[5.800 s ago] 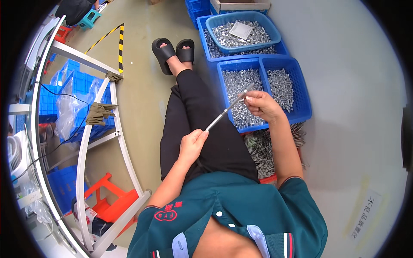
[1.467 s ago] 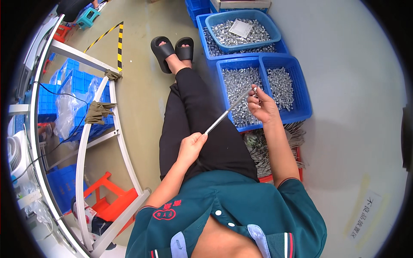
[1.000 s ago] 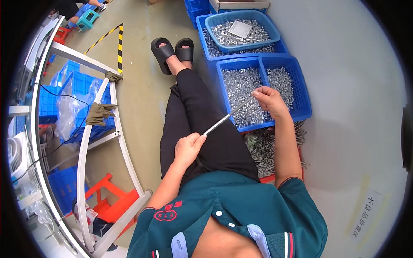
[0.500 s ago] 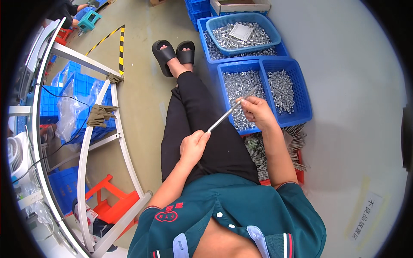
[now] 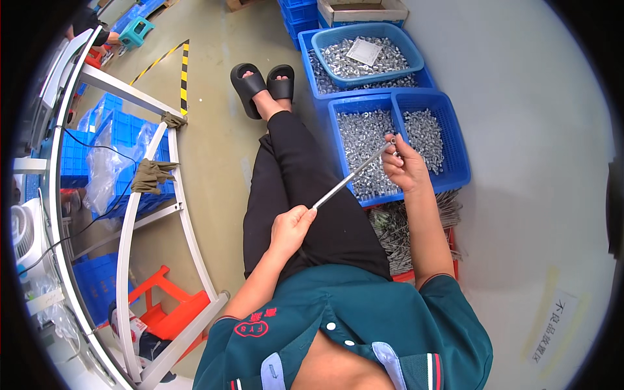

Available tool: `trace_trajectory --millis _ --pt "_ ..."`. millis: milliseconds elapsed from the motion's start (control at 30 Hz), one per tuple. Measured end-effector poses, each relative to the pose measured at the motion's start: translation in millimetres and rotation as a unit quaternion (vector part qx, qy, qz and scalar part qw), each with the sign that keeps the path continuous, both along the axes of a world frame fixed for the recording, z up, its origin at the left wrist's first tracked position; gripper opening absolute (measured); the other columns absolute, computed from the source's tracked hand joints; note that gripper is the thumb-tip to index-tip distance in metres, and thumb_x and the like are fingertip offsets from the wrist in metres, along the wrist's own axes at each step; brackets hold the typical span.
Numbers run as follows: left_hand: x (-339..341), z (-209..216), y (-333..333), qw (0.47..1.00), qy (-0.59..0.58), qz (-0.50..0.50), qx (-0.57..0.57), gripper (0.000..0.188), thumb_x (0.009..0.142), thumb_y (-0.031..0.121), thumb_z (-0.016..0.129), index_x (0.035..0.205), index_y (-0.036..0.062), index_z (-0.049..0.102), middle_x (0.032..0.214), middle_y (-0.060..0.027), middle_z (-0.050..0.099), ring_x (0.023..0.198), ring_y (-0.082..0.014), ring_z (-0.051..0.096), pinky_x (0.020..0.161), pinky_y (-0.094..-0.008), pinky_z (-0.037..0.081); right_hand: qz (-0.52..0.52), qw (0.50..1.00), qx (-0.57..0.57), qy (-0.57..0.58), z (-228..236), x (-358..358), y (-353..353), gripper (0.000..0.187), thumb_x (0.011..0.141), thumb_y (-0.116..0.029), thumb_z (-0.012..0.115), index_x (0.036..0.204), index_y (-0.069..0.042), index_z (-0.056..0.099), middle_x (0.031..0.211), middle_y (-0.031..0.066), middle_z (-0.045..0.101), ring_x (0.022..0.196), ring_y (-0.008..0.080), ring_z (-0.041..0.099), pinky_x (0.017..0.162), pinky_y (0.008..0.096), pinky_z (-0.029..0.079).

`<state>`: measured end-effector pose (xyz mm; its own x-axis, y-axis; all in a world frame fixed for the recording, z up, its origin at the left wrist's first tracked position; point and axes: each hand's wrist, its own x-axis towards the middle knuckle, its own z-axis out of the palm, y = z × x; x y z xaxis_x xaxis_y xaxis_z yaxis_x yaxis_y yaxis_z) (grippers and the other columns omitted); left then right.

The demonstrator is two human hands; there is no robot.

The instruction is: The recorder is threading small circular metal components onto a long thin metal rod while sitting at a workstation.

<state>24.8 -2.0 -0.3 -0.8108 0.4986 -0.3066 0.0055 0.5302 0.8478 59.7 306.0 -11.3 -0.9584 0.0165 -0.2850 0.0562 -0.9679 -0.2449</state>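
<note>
My left hand [image 5: 290, 227] grips the near end of a thin metal rod [image 5: 351, 177] that slants up to the right above my lap. My right hand [image 5: 404, 166] pinches the rod's far tip, with what looks like a small metal nut between the fingers. It hovers over a blue two-compartment bin [image 5: 459, 146] filled with small silvery nuts. A pile of more metal rods [image 5: 396, 224] lies on the floor under my right forearm.
A blue oval basket [image 5: 338, 38] of metal parts sits in another blue crate beyond the bin. A white metal frame [image 5: 179, 214] with rags stands at left, before blue crates and an orange stool [image 5: 166, 315]. My legs in black trousers stretch forward.
My right hand dipped into the nut bin, then came back to the rod's tip. My left hand kept holding the rod nearly still.
</note>
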Motion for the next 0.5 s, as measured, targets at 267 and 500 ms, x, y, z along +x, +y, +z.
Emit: trace_trajectory --millis 267,500 --pt "-1 1 -3 1.0 0.018 -0.006 -0.017 0.037 0.087 0.034 0.056 0.066 0.0035 0.052 0.049 -0.0078 0.043 0.044 -0.018 0.042 0.046 -0.0337 0.034 0.031 0.995 0.093 -0.013 17 -3 -2 0.013 0.088 -0.013 0.057 0.091 -0.001 0.059 0.069 0.0016 0.05 0.049 0.0036 0.036 0.038 0.0158 0.025" --pt "-3 5 4 1.0 0.014 0.0 0.001 0.037 0.087 0.033 0.057 0.065 0.0029 0.05 0.051 -0.0087 0.042 0.046 -0.0175 0.04 0.046 -0.0331 0.034 0.089 0.912 0.384 -0.115 32 -9 -21 0.016 0.085 -0.013 0.06 0.093 0.0 0.061 0.06 -0.0049 0.045 0.045 0.002 0.034 0.038 0.0163 0.024"
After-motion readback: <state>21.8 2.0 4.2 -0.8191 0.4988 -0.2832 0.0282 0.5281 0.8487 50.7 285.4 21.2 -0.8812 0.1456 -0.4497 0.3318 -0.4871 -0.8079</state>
